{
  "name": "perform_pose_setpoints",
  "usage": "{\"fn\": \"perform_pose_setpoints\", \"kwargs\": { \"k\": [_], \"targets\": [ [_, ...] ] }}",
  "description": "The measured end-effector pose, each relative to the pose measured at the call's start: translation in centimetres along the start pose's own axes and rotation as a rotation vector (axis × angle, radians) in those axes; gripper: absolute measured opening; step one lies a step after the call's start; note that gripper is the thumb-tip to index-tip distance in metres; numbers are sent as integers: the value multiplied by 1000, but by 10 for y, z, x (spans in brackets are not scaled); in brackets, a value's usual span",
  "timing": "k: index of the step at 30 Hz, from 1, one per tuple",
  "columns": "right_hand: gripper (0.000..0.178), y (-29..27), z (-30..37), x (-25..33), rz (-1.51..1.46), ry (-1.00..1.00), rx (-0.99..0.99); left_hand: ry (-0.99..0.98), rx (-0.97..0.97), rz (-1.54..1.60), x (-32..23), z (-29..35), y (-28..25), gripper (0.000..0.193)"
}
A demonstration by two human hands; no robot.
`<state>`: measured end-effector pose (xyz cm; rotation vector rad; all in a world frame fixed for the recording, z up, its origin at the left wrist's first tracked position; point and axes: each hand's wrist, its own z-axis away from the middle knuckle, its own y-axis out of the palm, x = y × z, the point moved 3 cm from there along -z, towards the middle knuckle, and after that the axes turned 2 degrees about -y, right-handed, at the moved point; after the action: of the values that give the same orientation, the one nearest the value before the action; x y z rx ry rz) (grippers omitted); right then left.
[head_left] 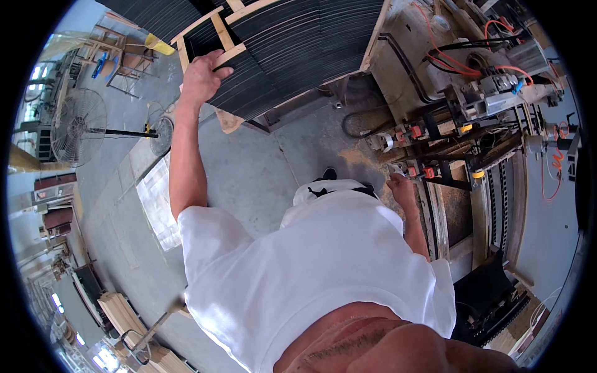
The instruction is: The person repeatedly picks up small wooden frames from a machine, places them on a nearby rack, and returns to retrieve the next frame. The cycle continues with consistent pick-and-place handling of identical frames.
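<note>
Left hand (202, 76), thumb spread, on wooden frame (221, 31); right hand (403, 188) by machine (491, 102), its hold unclear.

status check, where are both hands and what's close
Left hand at wooden frame by dark stack. Right hand low beside machine, grip unclear. Machine crowds right side.

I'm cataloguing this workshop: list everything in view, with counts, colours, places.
Panels: many, black, stacked top centre
Wood frame: at least one, pale, at stack
Machine: one, grey, right
Hoses: several, orange, upper right
Fan: one, grey, left
Sheet: one, white, left
Furniture: count unclear, brown, upper left
Boards: several, pale, lower left
Sawdust: one patch, tan, by machine
Object: one, yellow, upper left
Floor: one, grey, centre
Shirt: one, white, lower centre
Left hand: one, bare, at stack
Right hand: one, bare, by machine
</note>
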<state>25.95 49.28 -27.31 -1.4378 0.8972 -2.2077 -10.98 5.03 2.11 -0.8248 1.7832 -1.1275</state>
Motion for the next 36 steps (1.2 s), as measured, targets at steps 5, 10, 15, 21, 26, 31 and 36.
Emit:
{"fn": "perform_pose_setpoints", "kwargs": {
  "k": [5, 10, 15, 21, 26, 31, 36],
  "targets": [
    [31, -9, 0, -14, -55, -16, -56, -92, 75, 183, 16, -12, 11, 42],
    [31, -43, 30, -23, -26, 83, -129, 93, -58, 30, 10, -16, 9, 57],
    [37, -148, 91, 34, 60, 145, -455, -32, -620, 542, -119, 24, 16, 33],
    [33, -271, 208, 120, 557, 64, -940, 246, 511, 1288, -309, 73, 229, 16],
    [33, -337, 368, 134, 1045, 682, -1171, 618, 1072, 799, -386, 129, 282, 26],
    [23, -337, 487, 209, 1412, 1140, -1450, 782, 1208, 776, -392, 129, 313, 30],
    [35, -354, 592, 180, 894, 1191, -1288, 800, 1264, 795, -387, 126, 358, 27]
  ]
}}
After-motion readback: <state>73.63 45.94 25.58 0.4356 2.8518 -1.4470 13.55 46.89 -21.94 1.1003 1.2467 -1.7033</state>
